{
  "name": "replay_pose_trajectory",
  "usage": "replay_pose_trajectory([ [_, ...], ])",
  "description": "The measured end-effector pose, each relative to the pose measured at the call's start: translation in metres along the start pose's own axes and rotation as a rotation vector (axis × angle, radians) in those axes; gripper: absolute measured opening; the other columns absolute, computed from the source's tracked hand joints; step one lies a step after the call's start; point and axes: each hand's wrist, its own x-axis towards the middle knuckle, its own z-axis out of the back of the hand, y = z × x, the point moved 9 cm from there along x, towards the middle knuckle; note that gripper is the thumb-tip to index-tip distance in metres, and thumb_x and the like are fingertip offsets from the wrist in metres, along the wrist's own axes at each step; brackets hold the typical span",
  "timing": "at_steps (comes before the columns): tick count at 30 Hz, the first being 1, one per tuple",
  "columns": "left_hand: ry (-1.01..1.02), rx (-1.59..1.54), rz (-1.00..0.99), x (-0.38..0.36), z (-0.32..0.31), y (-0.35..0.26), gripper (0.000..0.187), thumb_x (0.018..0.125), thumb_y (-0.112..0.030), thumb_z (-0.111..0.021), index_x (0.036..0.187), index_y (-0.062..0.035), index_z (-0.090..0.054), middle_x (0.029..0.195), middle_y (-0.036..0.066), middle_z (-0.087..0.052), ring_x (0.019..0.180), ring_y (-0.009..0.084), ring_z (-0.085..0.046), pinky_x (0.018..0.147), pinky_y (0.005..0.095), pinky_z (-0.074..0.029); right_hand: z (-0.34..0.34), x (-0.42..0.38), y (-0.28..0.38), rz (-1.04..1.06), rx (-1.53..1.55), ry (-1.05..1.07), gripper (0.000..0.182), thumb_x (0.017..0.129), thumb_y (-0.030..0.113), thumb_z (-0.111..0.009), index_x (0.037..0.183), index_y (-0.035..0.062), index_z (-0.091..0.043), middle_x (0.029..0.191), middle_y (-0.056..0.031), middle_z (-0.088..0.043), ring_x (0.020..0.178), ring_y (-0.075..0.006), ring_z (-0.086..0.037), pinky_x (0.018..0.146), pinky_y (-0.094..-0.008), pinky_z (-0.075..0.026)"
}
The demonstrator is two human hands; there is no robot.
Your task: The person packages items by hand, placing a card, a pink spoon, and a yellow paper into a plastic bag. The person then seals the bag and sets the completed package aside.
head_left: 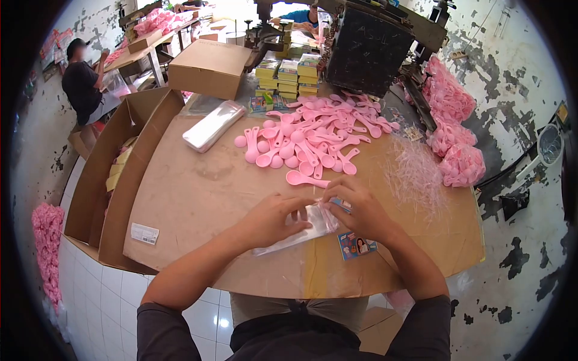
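My left hand (280,218) is over a clear plastic bag (282,243), thumb and curled fingers apart, fingertips at the bag's upper edge. My right hand (358,209) has its fingers closed at the same end of the bag, where the film is crumpled. A small printed card (342,204) shows under my right fingers. Nearer me, beside my right forearm, lies another blue printed card (355,245). A single pink spoon (306,178) rests just beyond my hands, in front of a heap of pink spoons (310,135).
A stack of clear bags (214,125) lies at the back left of the cardboard-covered table (186,198). Behind the spoons stand stacked card packs (288,73) and a closed carton (208,63). An open carton (114,198) flanks the left edge. Plastic strips (415,171) lie right. A person (84,84) sits far left.
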Motion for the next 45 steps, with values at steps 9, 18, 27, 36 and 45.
replay_pose_trajectory([
  [9, -0.061, -0.564, 0.319, -0.004, 0.008, 0.04, 0.022, 0.097, -0.013, -0.071, 0.114, 0.0009, -0.064, 0.096, 0.009, -0.075, 0.086, 0.0144, -0.072, 0.074, 0.0293, -0.056, 0.012, -0.063, -0.026, -0.139, -0.173, 0.453, 0.034, 0.078, 0.017, -0.083, 0.106, 0.0051, -0.068, 0.109, -0.0115, -0.062, 0.108, -0.0322, -0.06, 0.095, -0.0424, -0.047],
  [18, 0.027, -0.836, 0.341, -0.001, -0.003, 0.035, 0.02, 0.106, -0.017, -0.059, 0.11, 0.0026, -0.062, 0.1, 0.013, -0.075, 0.092, 0.0184, -0.074, 0.078, 0.0307, -0.06, 0.004, -0.066, -0.05, -0.338, -0.075, 0.501, 0.025, 0.081, 0.015, -0.08, 0.101, 0.0049, -0.069, 0.105, -0.0109, -0.062, 0.104, -0.0311, -0.06, 0.091, -0.0426, -0.047],
  [27, -0.069, -0.775, 0.321, 0.0, 0.002, 0.033, 0.023, 0.104, -0.018, -0.064, 0.107, 0.0039, -0.068, 0.099, 0.013, -0.076, 0.092, 0.0153, -0.073, 0.08, 0.0286, -0.06, 0.051, 0.002, -0.03, -0.244, 0.103, 0.222, 0.021, 0.091, 0.008, -0.072, 0.111, 0.0042, -0.07, 0.093, -0.0106, -0.069, 0.083, -0.0235, -0.065, 0.077, -0.0366, -0.051],
  [36, -0.097, -0.793, 0.312, -0.001, 0.003, 0.035, 0.024, 0.103, -0.016, -0.064, 0.114, 0.0051, -0.067, 0.103, 0.013, -0.076, 0.093, 0.0151, -0.073, 0.081, 0.0282, -0.06, 0.029, 0.039, -0.01, -0.005, 0.175, 0.182, 0.034, 0.091, 0.005, -0.07, 0.125, 0.007, -0.069, 0.097, -0.0096, -0.07, 0.08, -0.0214, -0.064, 0.075, -0.0372, -0.051],
  [45, -0.071, -0.619, 0.31, -0.004, -0.006, 0.04, 0.025, 0.103, -0.015, -0.065, 0.119, 0.0043, -0.066, 0.104, 0.009, -0.075, 0.091, 0.0099, -0.071, 0.077, 0.0258, -0.058, -0.001, 0.037, -0.006, -0.143, 0.268, 0.087, 0.029, 0.094, 0.008, -0.069, 0.123, 0.006, -0.071, 0.098, -0.0087, -0.066, 0.089, -0.0211, -0.063, 0.08, -0.0335, -0.051],
])
